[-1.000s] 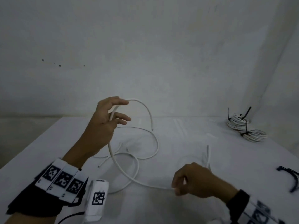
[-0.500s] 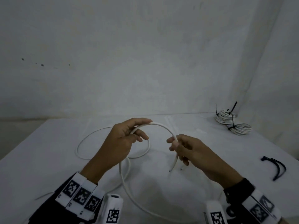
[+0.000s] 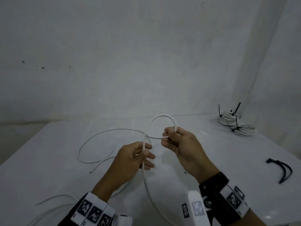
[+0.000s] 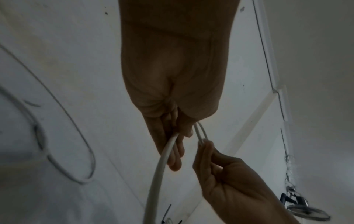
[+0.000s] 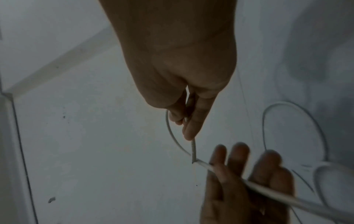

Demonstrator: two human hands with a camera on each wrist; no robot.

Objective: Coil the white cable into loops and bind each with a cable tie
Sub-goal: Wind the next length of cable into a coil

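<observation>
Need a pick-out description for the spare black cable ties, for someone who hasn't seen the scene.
Start at the white table and go to its right edge, nearer the person than the two bundled white coils in the far right corner. The loose cable ties lie there: black curved strips, flat on the table, wrapped round nothing.
</observation>
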